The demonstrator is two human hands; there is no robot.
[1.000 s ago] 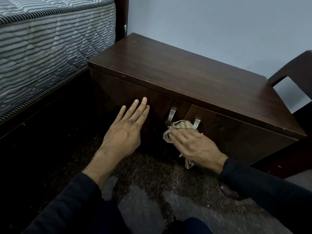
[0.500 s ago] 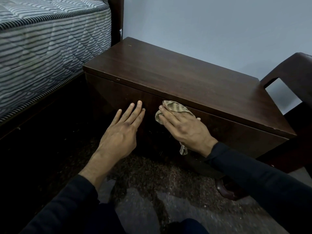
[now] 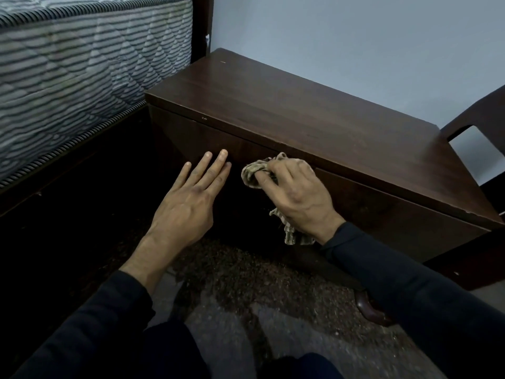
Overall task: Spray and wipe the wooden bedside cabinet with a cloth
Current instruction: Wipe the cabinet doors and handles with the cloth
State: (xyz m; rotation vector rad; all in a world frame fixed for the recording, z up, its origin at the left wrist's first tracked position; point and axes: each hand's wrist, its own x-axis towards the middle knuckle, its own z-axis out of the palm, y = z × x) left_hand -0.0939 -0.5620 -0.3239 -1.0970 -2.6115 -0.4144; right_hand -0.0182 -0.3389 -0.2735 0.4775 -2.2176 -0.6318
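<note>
The dark wooden bedside cabinet [image 3: 314, 124] stands against the wall, between the bed and a chair. My right hand [image 3: 297, 195] grips a bunched beige striped cloth [image 3: 255, 173] and holds it against the cabinet's front, just under the top edge; a tail of the cloth hangs below my wrist. My left hand [image 3: 191, 198] lies flat with straight fingers on the left part of the front. The door handles are hidden behind my hands. No spray bottle is in view.
A striped mattress [image 3: 68, 72] on a dark bed frame fills the left. A dark wooden chair [image 3: 481, 119] stands at the right, one of its curved feet [image 3: 369, 310] on the speckled floor near my right arm. A pale wall rises behind.
My right hand has carried the cloth up from the handles to the top edge of the cabinet's front and bunched it tighter. My left hand stays flat on the front.
</note>
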